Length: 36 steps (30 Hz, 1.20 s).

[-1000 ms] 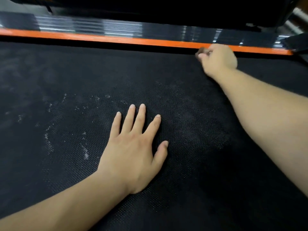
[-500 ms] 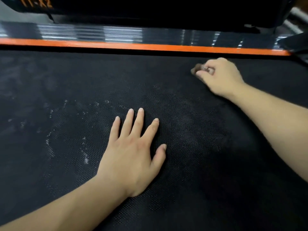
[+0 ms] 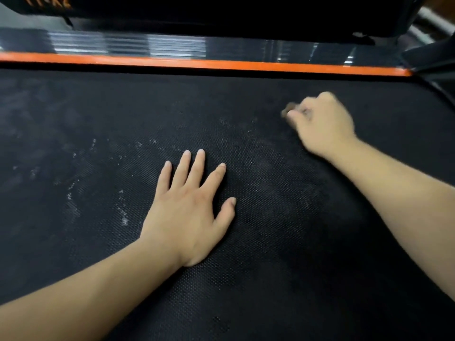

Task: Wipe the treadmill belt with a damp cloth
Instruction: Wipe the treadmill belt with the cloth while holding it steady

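Observation:
The black textured treadmill belt [image 3: 270,254] fills most of the view, with pale dusty smears and white specks on its left and middle. My left hand [image 3: 189,215] lies flat on the belt near the middle, fingers spread, holding nothing. My right hand [image 3: 322,124] is fisted on the belt at the upper right, blurred by motion. A small dark brownish cloth [image 3: 288,110] pokes out at its fingertips; most of the cloth is hidden inside the fist.
An orange side rail [image 3: 197,64] runs along the belt's far edge, with a glossy black strip [image 3: 128,45] behind it. A dark machine housing [image 3: 221,16] with orange lettering stands beyond. Metal tubing [image 3: 433,23] shows at the top right corner.
My right hand with the cloth has slid from the orange rail toward me across the belt. The left hand has stayed flat in place.

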Each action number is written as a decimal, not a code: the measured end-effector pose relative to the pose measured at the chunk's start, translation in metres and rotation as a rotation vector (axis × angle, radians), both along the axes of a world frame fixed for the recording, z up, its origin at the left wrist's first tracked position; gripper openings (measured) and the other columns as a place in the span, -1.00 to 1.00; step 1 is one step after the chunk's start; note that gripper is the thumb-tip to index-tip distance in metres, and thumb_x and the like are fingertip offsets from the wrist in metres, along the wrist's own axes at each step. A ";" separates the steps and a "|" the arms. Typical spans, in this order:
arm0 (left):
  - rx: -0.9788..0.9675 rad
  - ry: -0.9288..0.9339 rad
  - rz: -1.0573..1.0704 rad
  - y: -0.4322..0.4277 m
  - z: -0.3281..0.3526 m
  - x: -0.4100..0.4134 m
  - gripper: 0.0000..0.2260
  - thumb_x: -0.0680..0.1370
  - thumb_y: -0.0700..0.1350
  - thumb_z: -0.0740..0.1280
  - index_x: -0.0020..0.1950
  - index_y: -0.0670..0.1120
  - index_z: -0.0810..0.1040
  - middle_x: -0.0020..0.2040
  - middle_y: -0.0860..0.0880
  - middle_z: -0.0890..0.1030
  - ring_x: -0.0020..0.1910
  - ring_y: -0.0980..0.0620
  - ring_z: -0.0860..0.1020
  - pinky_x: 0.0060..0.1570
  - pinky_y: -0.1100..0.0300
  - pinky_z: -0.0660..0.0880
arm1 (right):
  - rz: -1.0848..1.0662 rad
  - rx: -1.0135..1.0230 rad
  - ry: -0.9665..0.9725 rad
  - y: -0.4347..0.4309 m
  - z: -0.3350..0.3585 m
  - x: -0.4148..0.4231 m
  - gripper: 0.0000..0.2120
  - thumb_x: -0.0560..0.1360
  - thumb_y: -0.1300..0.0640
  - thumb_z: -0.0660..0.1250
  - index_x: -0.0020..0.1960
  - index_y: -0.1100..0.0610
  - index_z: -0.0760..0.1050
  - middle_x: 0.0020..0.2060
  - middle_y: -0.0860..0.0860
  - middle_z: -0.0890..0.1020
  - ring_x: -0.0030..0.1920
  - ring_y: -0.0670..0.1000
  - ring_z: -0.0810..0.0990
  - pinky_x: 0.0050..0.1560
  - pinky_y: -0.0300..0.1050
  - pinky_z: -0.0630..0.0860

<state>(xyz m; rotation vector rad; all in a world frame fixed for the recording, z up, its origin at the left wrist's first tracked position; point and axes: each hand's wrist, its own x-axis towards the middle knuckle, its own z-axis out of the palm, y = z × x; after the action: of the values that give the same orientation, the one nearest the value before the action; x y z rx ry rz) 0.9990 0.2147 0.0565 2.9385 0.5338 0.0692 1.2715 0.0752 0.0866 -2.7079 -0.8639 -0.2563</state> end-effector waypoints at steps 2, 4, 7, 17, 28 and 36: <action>-0.004 0.000 0.000 0.000 -0.001 0.001 -0.34 0.58 0.35 -0.17 0.65 0.15 0.09 0.68 -0.07 0.01 0.65 -0.08 -0.12 0.59 -0.14 -0.12 | 0.144 -0.030 0.036 -0.011 -0.005 -0.022 -0.76 0.58 -0.15 0.23 -0.09 -0.02 0.52 -0.09 0.09 0.46 -0.09 0.19 0.50 -0.08 0.01 0.46; -0.001 -0.003 0.000 0.000 0.000 0.000 -0.34 0.58 0.35 -0.17 0.64 0.15 0.09 0.68 -0.08 0.01 0.65 -0.08 -0.12 0.59 -0.14 -0.12 | -0.033 -0.011 0.015 -0.028 0.002 -0.007 -0.73 0.58 -0.14 0.22 -0.01 0.02 0.57 -0.03 0.14 0.50 0.01 0.25 0.54 0.00 0.05 0.47; -0.005 -0.007 0.005 0.000 0.000 0.000 -0.34 0.57 0.35 -0.17 0.64 0.15 0.09 0.68 -0.08 0.01 0.65 -0.08 -0.12 0.60 -0.13 -0.14 | -0.192 0.019 0.009 -0.040 0.013 -0.013 -0.66 0.57 -0.15 0.21 0.06 0.07 0.59 0.04 0.19 0.50 0.06 0.29 0.54 0.03 0.07 0.47; -0.014 -0.011 0.008 -0.001 0.000 -0.001 -0.33 0.56 0.35 -0.17 0.65 0.16 0.09 0.68 -0.08 0.01 0.65 -0.09 -0.12 0.59 -0.13 -0.16 | -0.071 0.006 -0.052 -0.068 -0.003 -0.072 -0.67 0.60 -0.16 0.16 -0.13 0.06 0.51 -0.13 0.05 0.42 -0.11 0.18 0.52 -0.14 0.00 0.43; -0.002 -0.009 0.006 -0.001 -0.002 -0.001 -0.33 0.57 0.35 -0.15 0.64 0.14 0.11 0.67 -0.09 0.03 0.65 -0.11 -0.09 0.59 -0.14 -0.14 | 0.290 0.069 0.140 -0.096 -0.006 -0.154 -0.80 0.56 -0.11 0.28 -0.18 -0.05 0.46 -0.20 -0.05 0.38 -0.23 0.06 0.48 -0.22 -0.08 0.42; 0.006 -0.009 0.015 -0.002 0.000 0.000 -0.31 0.55 0.36 -0.16 0.64 0.13 0.13 0.67 -0.10 0.03 0.65 -0.11 -0.08 0.60 -0.14 -0.13 | 0.292 0.068 0.127 -0.122 -0.005 -0.184 -0.80 0.53 -0.13 0.29 -0.12 -0.01 0.49 -0.20 -0.04 0.37 -0.25 0.07 0.48 -0.25 -0.05 0.48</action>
<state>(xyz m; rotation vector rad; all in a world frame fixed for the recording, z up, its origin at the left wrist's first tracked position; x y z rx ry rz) 0.9986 0.2123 0.0562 2.9388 0.5554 0.0859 1.0878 -0.0466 0.0821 -2.4636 -1.1705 -0.0487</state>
